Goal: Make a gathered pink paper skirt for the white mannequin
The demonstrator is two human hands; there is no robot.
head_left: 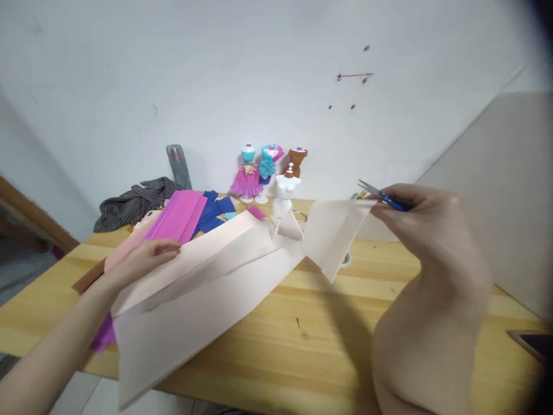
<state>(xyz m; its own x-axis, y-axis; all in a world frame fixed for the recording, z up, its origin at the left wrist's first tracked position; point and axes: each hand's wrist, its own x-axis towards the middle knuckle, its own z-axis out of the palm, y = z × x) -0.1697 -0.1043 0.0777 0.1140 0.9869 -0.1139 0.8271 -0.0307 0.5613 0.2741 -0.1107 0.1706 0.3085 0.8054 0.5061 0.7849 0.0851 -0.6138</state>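
A long sheet of pale pink crepe paper [211,294] stretches across the table, folded along its length and twisted near its right end. My left hand [158,253] is closed at its upper left edge, fingers bent against the paper. On the right, my right hand [415,213] is raised above the table and pinches the paper's far corner. Small scissors [384,197] with blue handles are in that same hand, blades slightly apart and pointing up left. A white mini dress form [285,193] stands just behind the paper.
Dressed mini dress forms [248,173] line the wall, one in brown [298,161]. Magenta crepe paper [177,216], blue scraps [211,213], a striped cloth [133,202] and a grey flask [178,167] are at left. A tape roll [346,260] lies partly behind the paper on the wooden table [268,351].
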